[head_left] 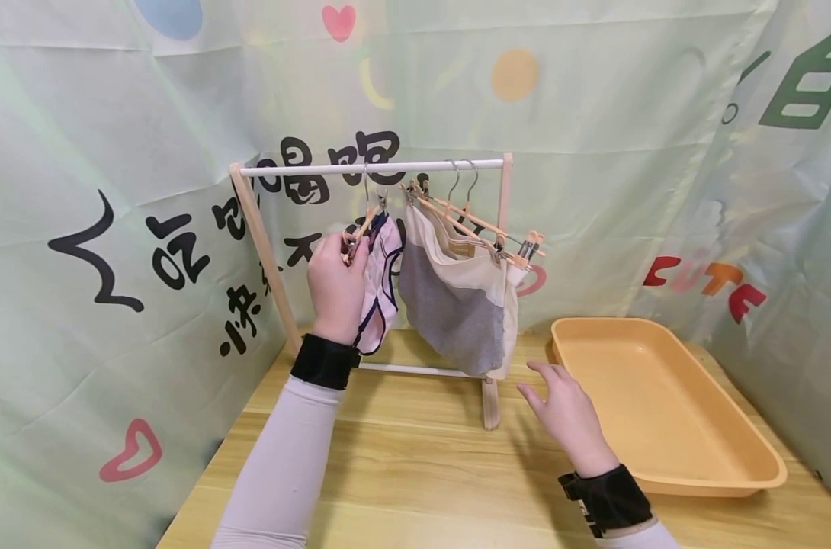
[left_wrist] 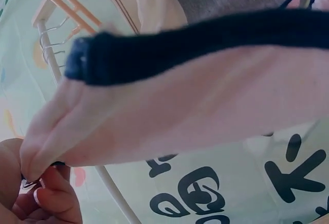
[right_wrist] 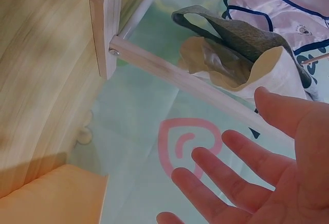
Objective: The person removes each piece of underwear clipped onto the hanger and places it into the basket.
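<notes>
My left hand [head_left: 336, 286] pinches the clip end of a peach clip hanger [head_left: 371, 218]. Pale pink briefs [head_left: 383, 286] with navy trim hang from that hanger. In the left wrist view, finger and thumb are at a corner of the pink cloth, with a bit of metal clip showing between them. The hanger's hook is over the white rail [head_left: 306, 169] of a small wooden clothes rack. My right hand [head_left: 566, 412] is held in the air between the rack and the tray, its fingers spread and holding nothing.
Grey and cream garments [head_left: 457, 297] hang from two clip hangers at the right of the rail. An orange tray [head_left: 704, 484] lies at the right of the wooden table [head_left: 415, 480]. Printed cloth [head_left: 594, 152] surrounds the table at the back and sides.
</notes>
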A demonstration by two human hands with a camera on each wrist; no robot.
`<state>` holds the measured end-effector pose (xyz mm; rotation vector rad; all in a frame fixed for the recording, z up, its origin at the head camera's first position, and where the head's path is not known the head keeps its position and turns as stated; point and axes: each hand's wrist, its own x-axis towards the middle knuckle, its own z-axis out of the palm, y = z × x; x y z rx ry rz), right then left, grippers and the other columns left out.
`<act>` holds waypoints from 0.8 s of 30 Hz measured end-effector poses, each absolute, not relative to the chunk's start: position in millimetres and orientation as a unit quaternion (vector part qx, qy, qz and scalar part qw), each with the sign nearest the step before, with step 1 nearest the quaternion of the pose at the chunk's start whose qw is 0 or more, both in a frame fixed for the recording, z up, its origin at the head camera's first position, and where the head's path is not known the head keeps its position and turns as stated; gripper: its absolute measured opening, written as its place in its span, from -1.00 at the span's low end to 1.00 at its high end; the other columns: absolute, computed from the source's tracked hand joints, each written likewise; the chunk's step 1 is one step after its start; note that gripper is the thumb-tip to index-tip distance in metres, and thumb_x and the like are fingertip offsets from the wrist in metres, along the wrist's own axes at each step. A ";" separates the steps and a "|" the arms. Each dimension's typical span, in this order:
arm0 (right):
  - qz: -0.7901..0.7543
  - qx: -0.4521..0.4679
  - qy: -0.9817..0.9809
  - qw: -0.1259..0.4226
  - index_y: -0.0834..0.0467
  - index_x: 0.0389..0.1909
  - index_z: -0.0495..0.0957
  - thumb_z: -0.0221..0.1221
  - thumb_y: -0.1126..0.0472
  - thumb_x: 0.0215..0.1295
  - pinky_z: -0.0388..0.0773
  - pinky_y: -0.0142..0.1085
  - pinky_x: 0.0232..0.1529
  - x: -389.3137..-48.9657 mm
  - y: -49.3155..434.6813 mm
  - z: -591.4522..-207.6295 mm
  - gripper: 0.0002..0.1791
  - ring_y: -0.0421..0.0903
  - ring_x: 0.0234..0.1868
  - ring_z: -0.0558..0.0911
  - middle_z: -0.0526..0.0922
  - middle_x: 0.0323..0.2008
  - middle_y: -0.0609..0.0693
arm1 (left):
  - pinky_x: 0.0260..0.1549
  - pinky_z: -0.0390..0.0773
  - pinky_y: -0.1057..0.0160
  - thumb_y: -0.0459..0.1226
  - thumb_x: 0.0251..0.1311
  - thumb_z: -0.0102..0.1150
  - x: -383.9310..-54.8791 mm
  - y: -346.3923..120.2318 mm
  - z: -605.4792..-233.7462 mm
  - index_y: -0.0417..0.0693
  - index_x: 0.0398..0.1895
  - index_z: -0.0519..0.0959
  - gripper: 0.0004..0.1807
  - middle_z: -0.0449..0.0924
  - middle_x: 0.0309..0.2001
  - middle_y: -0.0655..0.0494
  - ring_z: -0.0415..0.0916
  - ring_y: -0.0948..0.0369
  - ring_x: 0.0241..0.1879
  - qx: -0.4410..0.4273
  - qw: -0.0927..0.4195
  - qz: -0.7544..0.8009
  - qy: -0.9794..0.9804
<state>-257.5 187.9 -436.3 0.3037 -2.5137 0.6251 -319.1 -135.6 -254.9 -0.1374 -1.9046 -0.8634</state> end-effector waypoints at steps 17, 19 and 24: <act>0.232 0.107 -0.934 0.250 0.29 0.11 0.49 0.21 0.03 0.24 0.54 0.20 -0.15 -258.3 188.0 -436.4 -0.48 0.30 -0.07 0.54 0.56 -0.02 0.38 | -0.28 0.63 0.08 -0.21 0.26 0.15 -323.5 -143.8 -256.8 -0.30 -0.33 0.57 -0.74 0.58 -0.34 -0.19 0.51 0.03 -0.26 -0.070 0.522 -0.366 -0.768; 0.232 0.109 -0.934 0.249 0.29 0.11 0.49 0.21 0.03 0.24 0.54 0.20 -0.14 -258.3 187.7 -436.5 -0.48 0.30 -0.07 0.54 0.56 -0.02 0.38 | -0.28 0.65 0.09 -0.22 0.25 0.16 -324.3 -145.0 -257.1 -0.31 -0.33 0.58 -0.75 0.58 -0.34 -0.21 0.51 0.03 -0.26 -0.070 0.527 -0.369 -0.762; 0.231 0.110 -0.934 0.250 0.29 0.10 0.50 0.22 0.03 0.23 0.54 0.20 -0.14 -258.3 186.9 -437.2 -0.48 0.30 -0.07 0.54 0.57 -0.02 0.38 | -0.27 0.61 0.07 -0.25 0.22 0.18 -324.4 -148.1 -255.6 -0.30 -0.34 0.59 -0.78 0.57 -0.37 -0.20 0.50 0.02 -0.28 -0.071 0.541 -0.378 -0.748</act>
